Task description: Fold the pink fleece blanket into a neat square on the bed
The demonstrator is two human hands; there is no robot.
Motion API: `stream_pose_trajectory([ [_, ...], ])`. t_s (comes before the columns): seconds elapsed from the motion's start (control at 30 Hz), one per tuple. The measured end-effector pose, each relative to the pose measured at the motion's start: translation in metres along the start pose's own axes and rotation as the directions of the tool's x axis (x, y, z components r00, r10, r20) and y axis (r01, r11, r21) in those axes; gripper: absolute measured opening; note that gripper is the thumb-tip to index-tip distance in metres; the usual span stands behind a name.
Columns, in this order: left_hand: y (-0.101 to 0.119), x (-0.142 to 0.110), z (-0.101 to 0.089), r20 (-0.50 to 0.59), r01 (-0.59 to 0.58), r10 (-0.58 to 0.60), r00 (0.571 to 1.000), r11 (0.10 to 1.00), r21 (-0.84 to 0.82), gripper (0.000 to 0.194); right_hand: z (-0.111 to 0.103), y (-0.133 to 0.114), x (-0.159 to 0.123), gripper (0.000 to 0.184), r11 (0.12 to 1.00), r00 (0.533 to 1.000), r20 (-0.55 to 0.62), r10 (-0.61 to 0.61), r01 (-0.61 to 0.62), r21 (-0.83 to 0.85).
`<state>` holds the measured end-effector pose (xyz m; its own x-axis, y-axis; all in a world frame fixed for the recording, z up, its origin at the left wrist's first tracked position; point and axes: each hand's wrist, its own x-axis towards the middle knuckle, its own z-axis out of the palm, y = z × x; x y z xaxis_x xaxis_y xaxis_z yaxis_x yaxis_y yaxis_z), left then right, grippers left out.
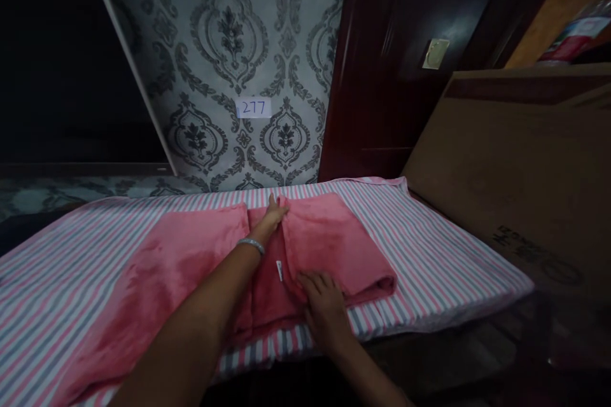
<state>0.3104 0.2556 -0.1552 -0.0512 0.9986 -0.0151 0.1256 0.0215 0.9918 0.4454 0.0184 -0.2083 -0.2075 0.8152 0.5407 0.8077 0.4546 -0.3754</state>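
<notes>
A pink plush blanket (329,235) lies partly folded across a striped sheet, its right part doubled over toward the middle. At the far end of that fold's inner edge, my left hand (273,212), with a bracelet on the wrist, has its fingers closed on the cloth. Nearer to me, my right hand (325,305) grips the same edge, fingers curled over the top and the underside hidden. A small white tag (279,270) shows on the blanket between my arms. The blanket's left part (186,248) spreads toward the near left, partly covered by my left forearm.
Pink, white and grey stripes mark the sheet (443,254) on the raised surface. A large cardboard box (520,191) stands at the right, a bottle (577,35) above it. A dark screen (76,63) hangs at the left. Patterned wall behind bears a "277" label (254,107).
</notes>
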Motion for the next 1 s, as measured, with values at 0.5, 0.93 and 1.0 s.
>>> stream_pose_trajectory([
  [0.5,0.047,-0.039,0.018,0.091,-0.221,0.218,0.972,0.702,0.677,0.078,-0.059,0.027,0.010,0.028,0.989,0.981,-0.180,-0.072,0.093,0.112],
  [0.93,-0.005,-0.091,0.009,0.526,-0.525,0.043,0.849,0.165,0.835,0.082,-0.053,0.117,-0.041,0.056,0.955,0.982,0.137,0.127,-0.084,-0.283],
  [1.0,0.006,-0.097,0.010,0.530,-0.523,0.007,0.848,0.173,0.835,0.080,-0.060,0.119,-0.037,0.051,0.970,0.988,0.096,0.125,-0.101,-0.221],
])
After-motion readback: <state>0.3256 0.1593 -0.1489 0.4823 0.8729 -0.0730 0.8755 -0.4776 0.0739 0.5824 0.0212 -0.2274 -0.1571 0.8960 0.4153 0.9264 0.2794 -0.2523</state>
